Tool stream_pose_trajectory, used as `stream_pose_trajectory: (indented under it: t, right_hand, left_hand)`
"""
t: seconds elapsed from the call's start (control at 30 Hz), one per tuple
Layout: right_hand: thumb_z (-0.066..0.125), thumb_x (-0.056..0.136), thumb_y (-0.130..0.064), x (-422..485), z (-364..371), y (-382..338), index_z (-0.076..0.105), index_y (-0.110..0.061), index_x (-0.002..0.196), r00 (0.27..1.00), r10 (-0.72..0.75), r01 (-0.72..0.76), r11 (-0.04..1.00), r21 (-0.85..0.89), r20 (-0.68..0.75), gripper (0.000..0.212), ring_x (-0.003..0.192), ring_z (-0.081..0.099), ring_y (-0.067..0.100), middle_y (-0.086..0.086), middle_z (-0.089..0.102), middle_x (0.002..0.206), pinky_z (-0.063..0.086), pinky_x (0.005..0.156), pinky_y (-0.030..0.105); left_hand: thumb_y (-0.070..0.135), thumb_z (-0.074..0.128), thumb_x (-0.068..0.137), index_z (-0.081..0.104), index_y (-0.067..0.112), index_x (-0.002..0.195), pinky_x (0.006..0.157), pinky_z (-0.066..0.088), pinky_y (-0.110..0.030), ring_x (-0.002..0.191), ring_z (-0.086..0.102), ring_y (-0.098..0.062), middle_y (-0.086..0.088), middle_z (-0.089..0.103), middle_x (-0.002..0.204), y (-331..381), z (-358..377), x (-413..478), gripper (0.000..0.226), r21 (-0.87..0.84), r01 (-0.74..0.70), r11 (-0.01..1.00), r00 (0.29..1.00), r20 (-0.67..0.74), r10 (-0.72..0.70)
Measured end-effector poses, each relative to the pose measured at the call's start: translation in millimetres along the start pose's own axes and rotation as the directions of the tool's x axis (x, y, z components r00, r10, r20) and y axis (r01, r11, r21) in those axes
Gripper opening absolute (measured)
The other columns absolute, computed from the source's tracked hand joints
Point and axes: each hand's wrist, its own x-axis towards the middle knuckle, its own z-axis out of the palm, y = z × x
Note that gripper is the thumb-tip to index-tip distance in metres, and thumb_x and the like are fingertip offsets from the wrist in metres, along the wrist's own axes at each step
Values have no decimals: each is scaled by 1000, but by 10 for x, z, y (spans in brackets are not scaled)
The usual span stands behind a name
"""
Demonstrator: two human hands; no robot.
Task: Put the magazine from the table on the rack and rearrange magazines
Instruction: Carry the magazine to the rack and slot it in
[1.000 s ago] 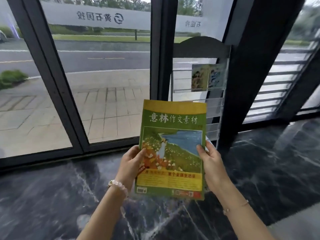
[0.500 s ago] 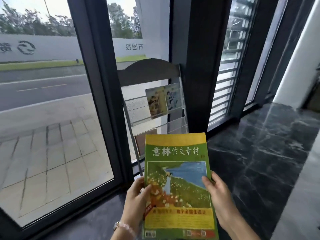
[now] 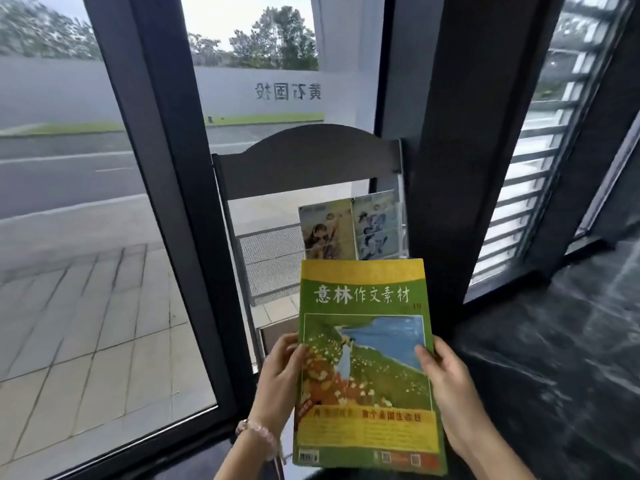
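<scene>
A green and yellow magazine (image 3: 367, 368) is held upright in front of me by both hands. My left hand (image 3: 278, 382) grips its left edge and my right hand (image 3: 450, 386) grips its right edge. Right behind it stands a dark magazine rack (image 3: 308, 157) with an arched top and wire shelves. Two magazines (image 3: 349, 228) lean side by side on the right of its upper shelf. The held magazine hides the rack's lower right shelves.
The rack stands against a glass wall with thick dark window frames (image 3: 166, 188). A wide dark pillar (image 3: 460, 150) rises just right of it. Dark marble floor (image 3: 554, 358) stretches to the right, below a louvred window (image 3: 530, 174).
The view has closed in on the rack, which now looks larger and sits straight ahead. Both hands still hold the magazine the same way, now close in front of the shelves.
</scene>
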Motion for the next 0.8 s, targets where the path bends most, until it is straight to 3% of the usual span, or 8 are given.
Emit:
stream_pose_trajectory:
  t: [0.07, 0.17, 0.3, 0.37, 0.47, 0.57, 0.63, 0.8]
  right_hand:
    - [65, 58, -73, 417, 16, 5, 42, -29, 135, 999, 11, -11, 1000, -18, 45, 91, 127, 49, 23, 1, 51, 139, 38, 107, 51]
    - [58, 82, -46, 1008, 181, -78, 45, -26, 134, 996, 22, -20, 999, -25, 83, 57, 124, 51, 23, 2, 53, 137, 38, 107, 50]
    - [59, 74, -52, 1801, 471, -70, 34, -25, 141, 988, 32, -22, 997, -69, 150, 77, 127, 46, 23, -2, 46, 142, 35, 108, 48]
    - [58, 84, -39, 2242, 676, -127, 33, -19, 141, 984, 46, -32, 996, -84, 172, 65, 122, 48, 20, -4, 48, 135, 35, 105, 39]
    - [56, 89, -27, 2839, 979, -294, 43, -13, 136, 971, 38, -2, 989, -151, 235, 51, 114, 57, 24, 6, 57, 129, 45, 98, 44]
    - [54, 90, -15, 3364, 1277, -605, 59, -9, 118, 941, -35, 106, 975, -196, 337, 29, 90, 63, 17, 1, 66, 101, 53, 77, 34]
    - [56, 88, -12, 3611, 1464, -839, 63, -18, 100, 919, -100, 187, 962, -199, 382, 15, 87, 63, 22, -1, 66, 92, 52, 76, 38]
    - [60, 83, -5, 4316, 1864, -1000, 63, -29, 83, 835, -279, 424, 876, -230, 474, 24, 81, 59, 17, -6, 64, 83, 49, 75, 31]
  left_hand:
    - [16, 48, 89, 57, 12, 95, 65, 55, -31, 75, 66, -19, -15, 66, 91, 1, 41, 332, 11, 4, 6, 1000, 999, -34, -6]
    - [17, 47, 90, 54, 9, 95, 58, 54, -25, 67, 66, -13, -9, 66, 83, -31, 61, 845, 12, -1, 16, 1000, 997, -81, -16]
    - [20, 45, 91, 53, 12, 94, 56, 53, -25, 64, 67, -10, -2, 67, 76, -76, -15, 1484, 12, -30, 28, 999, 987, -160, -32]
    - [21, 45, 91, 52, 14, 91, 58, 53, -26, 65, 67, -10, -4, 66, 80, -62, -106, 1846, 10, -17, 28, 999, 976, -215, -31]
    - [17, 43, 92, 52, 15, 87, 56, 50, -19, 66, 65, -6, -4, 63, 81, 95, -246, 2333, 11, 61, -8, 998, 954, -300, 26]
    - [14, 44, 92, 52, 19, 82, 51, 47, -11, 59, 62, 3, 1, 60, 78, 375, -409, 2840, 14, 186, -63, 981, 915, -382, 131]
    - [14, 47, 90, 56, 15, 86, 54, 48, -10, 61, 62, 4, 1, 62, 80, 560, -540, 3110, 9, 301, -101, 948, 881, -416, 226]
    - [10, 53, 85, 63, 7, 99, 72, 52, -17, 82, 63, -14, -6, 67, 94, 725, -764, 3621, 17, 561, -76, 825, 773, -489, 404]
